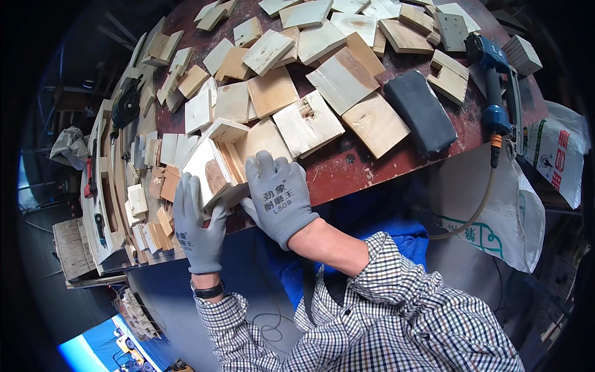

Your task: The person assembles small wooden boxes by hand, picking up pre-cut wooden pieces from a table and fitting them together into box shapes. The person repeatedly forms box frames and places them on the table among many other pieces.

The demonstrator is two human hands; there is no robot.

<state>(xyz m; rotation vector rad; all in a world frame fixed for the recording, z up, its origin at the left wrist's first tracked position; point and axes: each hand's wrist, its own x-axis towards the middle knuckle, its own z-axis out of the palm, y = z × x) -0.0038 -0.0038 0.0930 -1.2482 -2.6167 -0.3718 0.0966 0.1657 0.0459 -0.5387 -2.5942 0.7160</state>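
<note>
A: Where's the wooden block [215, 176]?
B: Left of the dark block [420, 113]; fingers of your left hand [201, 232] and right hand [280, 197] grip its opposite sides.
A: Nail gun [494, 90]?
B: Right of the dark block.

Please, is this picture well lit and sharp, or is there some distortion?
Head view: fisheye distortion, the red table curving at right, black corners; head view: wood block between the hands brightly lit, left background dim; head view: left hand and right hand fairly sharp.
</note>
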